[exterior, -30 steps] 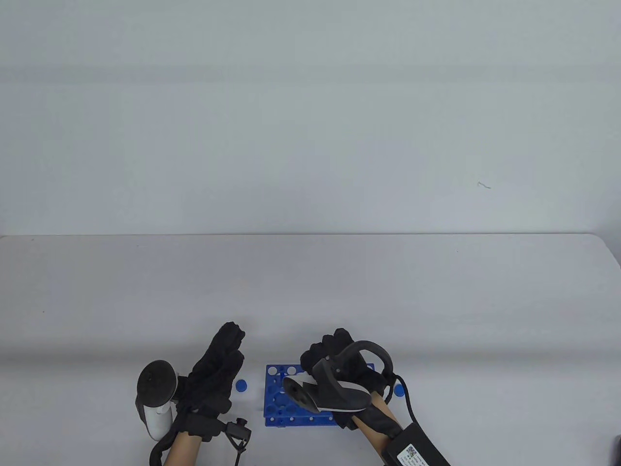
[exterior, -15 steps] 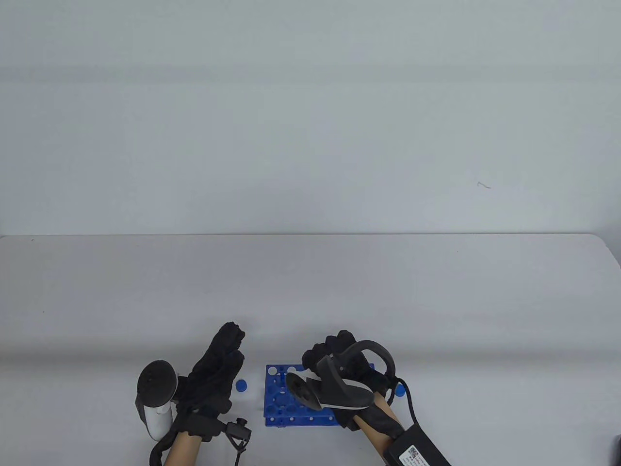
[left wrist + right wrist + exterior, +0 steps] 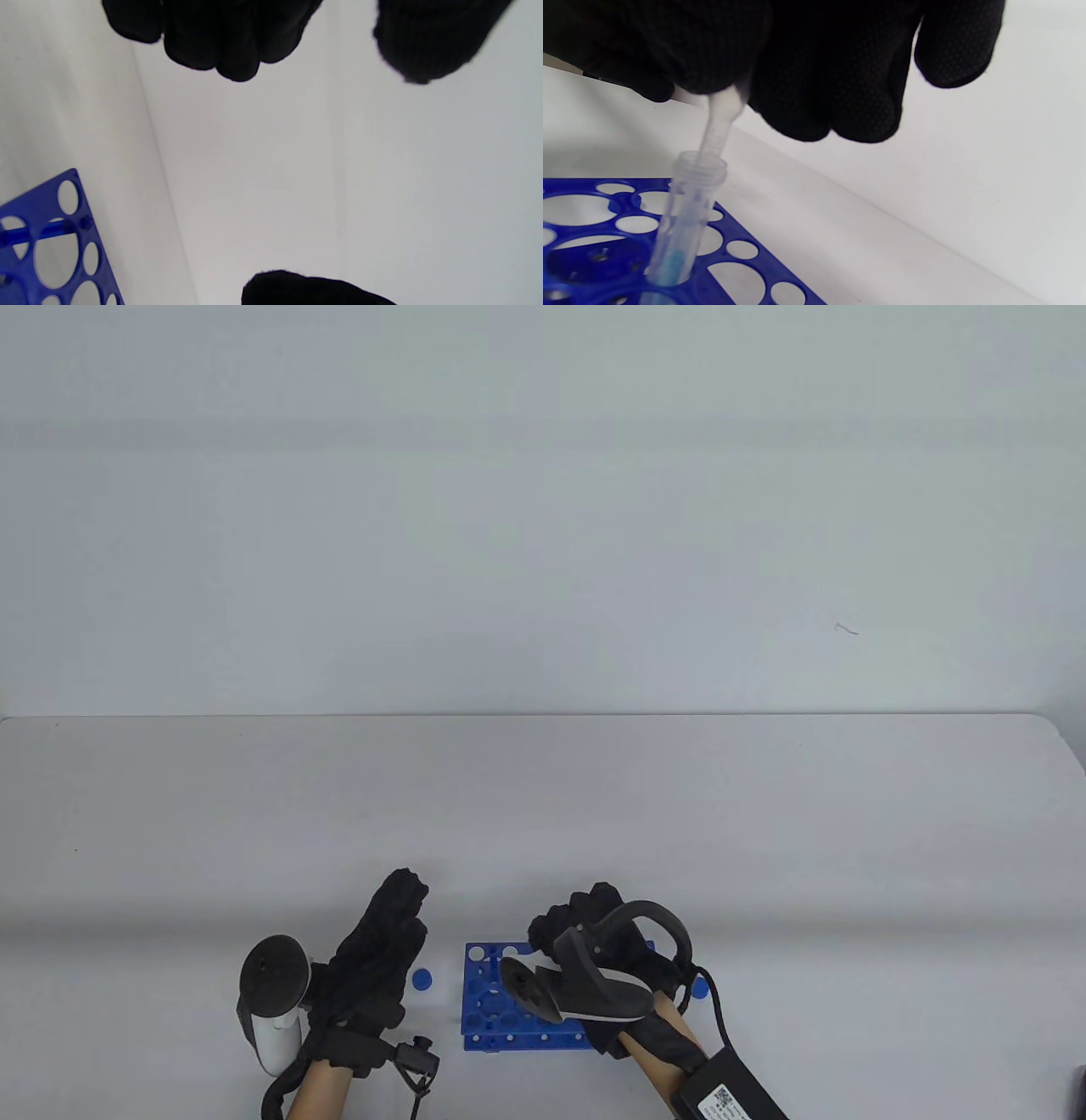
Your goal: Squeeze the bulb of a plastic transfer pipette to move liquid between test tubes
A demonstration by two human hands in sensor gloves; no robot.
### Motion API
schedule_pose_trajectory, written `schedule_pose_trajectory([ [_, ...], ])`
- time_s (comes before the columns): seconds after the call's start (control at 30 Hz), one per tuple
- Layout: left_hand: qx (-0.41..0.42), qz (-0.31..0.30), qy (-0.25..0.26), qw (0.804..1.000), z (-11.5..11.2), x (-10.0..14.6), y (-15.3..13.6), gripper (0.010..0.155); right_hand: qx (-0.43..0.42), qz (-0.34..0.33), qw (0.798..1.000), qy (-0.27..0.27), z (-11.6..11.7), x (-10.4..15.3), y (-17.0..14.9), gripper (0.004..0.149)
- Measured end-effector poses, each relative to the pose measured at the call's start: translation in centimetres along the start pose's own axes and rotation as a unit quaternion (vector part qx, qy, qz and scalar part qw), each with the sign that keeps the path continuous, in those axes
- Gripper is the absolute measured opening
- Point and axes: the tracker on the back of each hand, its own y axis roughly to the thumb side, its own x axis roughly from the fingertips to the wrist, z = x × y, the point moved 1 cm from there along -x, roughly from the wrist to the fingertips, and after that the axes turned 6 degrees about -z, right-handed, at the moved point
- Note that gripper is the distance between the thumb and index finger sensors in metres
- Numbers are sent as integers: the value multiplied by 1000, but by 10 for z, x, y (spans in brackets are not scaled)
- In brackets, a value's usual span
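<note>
A blue test tube rack (image 3: pixel 485 997) stands near the table's front edge; it also shows in the left wrist view (image 3: pixel 51 250) and the right wrist view (image 3: pixel 746 271). My right hand (image 3: pixel 585 925) is over the rack and grips a clear plastic pipette (image 3: pixel 719 120) by its upper part. The pipette's stem goes down into an uncapped clear test tube (image 3: pixel 687 212) standing in the rack, with blue liquid at its bottom. My left hand (image 3: pixel 386 937) rests on its edge on the table left of the rack, fingers apart, holding nothing.
A blue cap (image 3: pixel 422 980) lies on the table between my left hand and the rack. Another blue cap (image 3: pixel 699 987) lies right of the rack, partly behind my right wrist. A cable and a black box (image 3: pixel 730 1090) hang from my right forearm.
My right hand has shifted very slightly to the right over the rack. The left hand has not moved.
</note>
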Motion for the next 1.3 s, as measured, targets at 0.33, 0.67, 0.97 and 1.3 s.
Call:
schedule_pose_trajectory([
  [0.33, 0, 0, 0, 1000, 0, 0, 0, 91, -1, -1, 1000, -2, 0, 0, 0, 45],
  [0.67, 1, 0, -1, 1000, 0, 0, 0, 92, -2, 0, 1000, -2, 1, 0, 0, 45],
  [0.97, 1, 0, -1, 1000, -1, 0, 0, 91, -25, 21, 999, -21, -19, 6, -14, 45],
  [1.3, 1, -1, 0, 1000, 0, 0, 0, 91, -83, 82, 990, -78, -93, 53, -65, 45],
])
